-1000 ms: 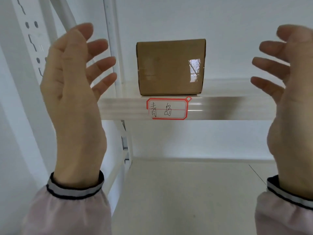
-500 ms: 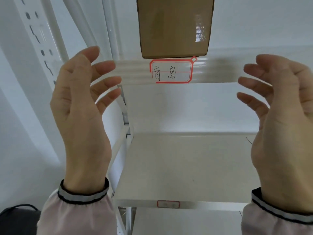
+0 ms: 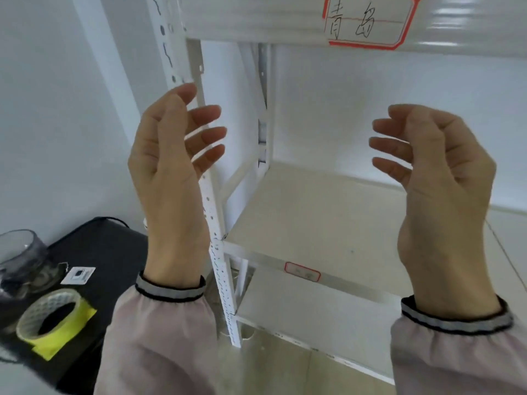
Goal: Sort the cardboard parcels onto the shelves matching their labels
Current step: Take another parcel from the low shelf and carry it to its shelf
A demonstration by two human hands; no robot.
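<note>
1. Both hands are empty. My left hand (image 3: 174,178) is raised with its palm turned inward and its fingers loosely spread and curled, gripping nothing.
2. My right hand (image 3: 439,178) mirrors it, well apart from the left, fingers half curled and nothing between them.
3. No cardboard parcel shows anywhere in this view, so I cannot say where any parcel sits now, on a shelf or elsewhere.
4. My landmark is the red-bordered label (image 3: 368,21) with handwritten characters, stuck on the front edge of the upper shelf (image 3: 256,21). Both hands hover below it, the left one down and to its left, in front of the white perforated upright (image 3: 216,252).
5. Below the label, the middle shelf (image 3: 313,218) lies bare, and a second, smaller label (image 3: 302,271) on its front lip is too blurred to read.
6. Far down-left of the red-bordered label, a black surface (image 3: 108,252) holds a roll of tape (image 3: 51,317) with a yellow strip, a clear container (image 3: 20,260) and a small white card (image 3: 77,275).
7. My judgement: with free hands and no parcel seen, I am between parcels; the next one must be fetched, its label read, and its shelf matched. How many remain, I cannot tell.
</note>
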